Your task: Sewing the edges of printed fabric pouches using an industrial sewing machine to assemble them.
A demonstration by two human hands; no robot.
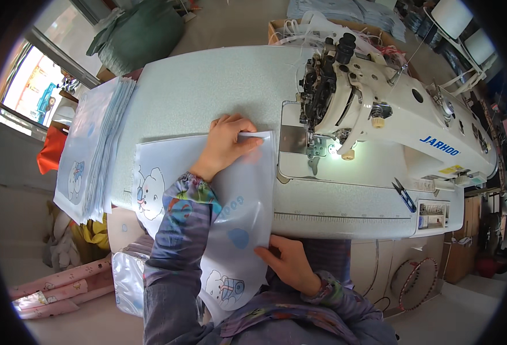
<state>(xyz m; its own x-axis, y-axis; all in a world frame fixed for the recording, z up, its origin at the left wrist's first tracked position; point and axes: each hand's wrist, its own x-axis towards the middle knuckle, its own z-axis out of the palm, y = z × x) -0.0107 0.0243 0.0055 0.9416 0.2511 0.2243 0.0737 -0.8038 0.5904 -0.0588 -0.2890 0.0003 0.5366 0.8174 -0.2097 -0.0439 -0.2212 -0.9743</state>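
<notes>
Closest to the camera, the right hand [292,263] pinches the near right corner of a pale blue printed fabric panel [230,201], its grip closed on the edge, while the left hand [226,142] lies flat with fingers together on the far corner, likely to keep the right edge straight. That panel lies on the tabletop [207,86] just left of the white sewing machine [380,115], its right edge close to the presser foot [315,150]. A stack of similar panels [95,149] sits at the left, and small snips [404,195] rest on the machine bed, clear of the fabric.
</notes>
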